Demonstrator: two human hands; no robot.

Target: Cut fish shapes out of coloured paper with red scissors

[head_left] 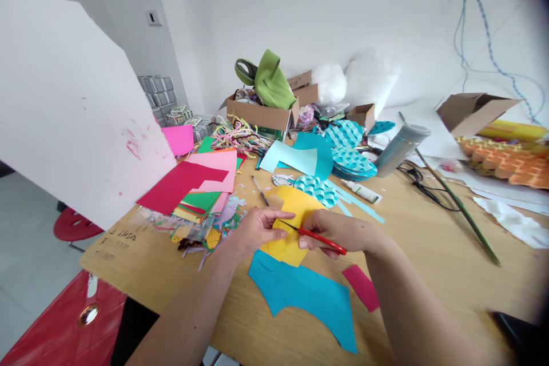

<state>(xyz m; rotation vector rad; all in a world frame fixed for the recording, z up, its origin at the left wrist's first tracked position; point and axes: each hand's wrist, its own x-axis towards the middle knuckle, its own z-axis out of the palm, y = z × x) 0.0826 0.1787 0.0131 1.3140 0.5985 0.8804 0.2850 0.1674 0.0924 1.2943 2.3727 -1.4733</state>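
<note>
In the middle of the table my right hand [328,230] is closed round the red handles of a pair of scissors [321,238]. The dark blades point left across a yellow sheet of paper [295,199]. My left hand [261,227] pinches the left side of that sheet, thumb and forefinger near the blade tips. Pencil-like curved lines show on the lower part of the yellow paper. Just below lies a blue paper offcut [306,297] with curved edges. A small crimson paper strip [361,287] rests under my right wrist.
Coloured paper sheets [210,174] and scraps are piled at left, beside a large white board [77,108]. Behind are woven teal paper discs [354,163], a glue tube [362,191], a grey tumbler [401,148] and a cardboard box [261,113]. A green stick [463,211] lies at right.
</note>
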